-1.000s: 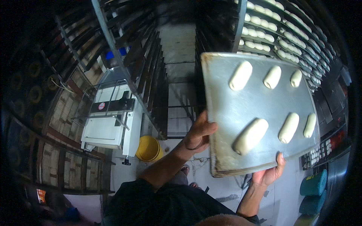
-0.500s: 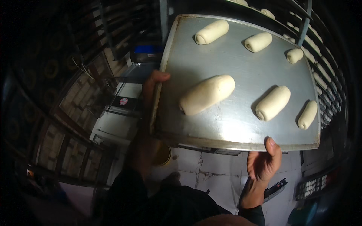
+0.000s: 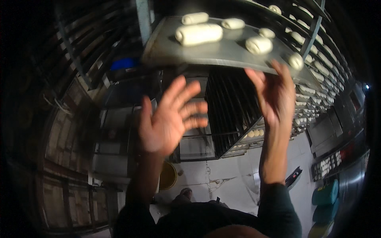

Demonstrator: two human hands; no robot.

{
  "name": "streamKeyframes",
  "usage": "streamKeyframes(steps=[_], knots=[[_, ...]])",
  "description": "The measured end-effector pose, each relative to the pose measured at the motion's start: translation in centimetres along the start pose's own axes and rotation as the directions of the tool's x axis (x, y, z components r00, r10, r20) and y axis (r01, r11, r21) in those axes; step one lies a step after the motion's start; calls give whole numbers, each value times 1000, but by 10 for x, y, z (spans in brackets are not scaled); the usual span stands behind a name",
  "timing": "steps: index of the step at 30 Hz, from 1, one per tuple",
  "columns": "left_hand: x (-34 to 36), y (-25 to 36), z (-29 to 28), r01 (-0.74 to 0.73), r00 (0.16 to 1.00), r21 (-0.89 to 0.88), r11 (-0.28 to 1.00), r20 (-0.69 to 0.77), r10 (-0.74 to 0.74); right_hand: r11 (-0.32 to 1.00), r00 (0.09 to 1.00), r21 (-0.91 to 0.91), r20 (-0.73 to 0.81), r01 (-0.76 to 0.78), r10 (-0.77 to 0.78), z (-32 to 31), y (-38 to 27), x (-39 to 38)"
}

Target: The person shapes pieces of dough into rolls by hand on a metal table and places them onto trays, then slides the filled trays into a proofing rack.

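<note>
Left hand (image 3: 166, 123): the fingers (image 3: 173, 90) are spread wide, the palm is turned up into view, and nothing is held; the hand is kept apart from the tray.
Right hand (image 3: 276, 99): the fingers are set against the near edge of the tray; whether that edge is gripped or only touched cannot be told.
Baking tray (image 3: 226, 49): the flat metal sheet is seen above both hands, between two rack uprights (image 3: 143, 22); how far it is seated on the rack cannot be told.
Dough rolls (image 3: 199, 34): six pale coiled pieces are carried on the tray, spaced apart in two rows.
Loaded shelves (image 3: 319, 75): more pale dough is held in rows on the right, beyond the tray.
Round dough pieces (image 3: 254, 133): a few are seen on a low shelf, to the left of the right forearm.
Yellow bucket (image 3: 168, 175): it is stood on the pale tiled floor (image 3: 234, 196), partly covered by the left forearm.
Teal bundles (image 3: 325, 194): these are placed at the lower right.
</note>
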State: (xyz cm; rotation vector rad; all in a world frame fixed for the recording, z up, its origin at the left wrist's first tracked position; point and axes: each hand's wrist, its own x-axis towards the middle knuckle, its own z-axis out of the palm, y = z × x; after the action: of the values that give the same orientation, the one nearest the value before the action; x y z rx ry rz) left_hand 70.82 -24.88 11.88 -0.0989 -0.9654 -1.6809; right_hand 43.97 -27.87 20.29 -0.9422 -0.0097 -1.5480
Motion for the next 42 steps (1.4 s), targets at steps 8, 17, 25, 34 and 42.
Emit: streamKeyframes(steps=[8, 17, 25, 34, 42], knots=[[-74, -94, -49, 428, 850, 149, 892, -402, -341, 856, 938, -459, -339, -238, 79, -82, 69, 210], [-84, -269, -68, 749, 647, -127, 650, -72, -759, 183, 857, -870, -376, -457, 351, -204, 32, -122], [-14, -468, 71, 619, 774, -447, 645, 212, -596, 575, 665, -490, -735, -655, 132, -217, -124, -370], [-6, -613, 299, 703, 487, -139, 698, 809, -329, 345, 567, -742, -665, -575, -486, -270, -282, -519], [-38, -757, 377, -124, 554, 183, 975, 828, -85, 663, 0, -671, -703, 332, -711, -247, -394, -522]])
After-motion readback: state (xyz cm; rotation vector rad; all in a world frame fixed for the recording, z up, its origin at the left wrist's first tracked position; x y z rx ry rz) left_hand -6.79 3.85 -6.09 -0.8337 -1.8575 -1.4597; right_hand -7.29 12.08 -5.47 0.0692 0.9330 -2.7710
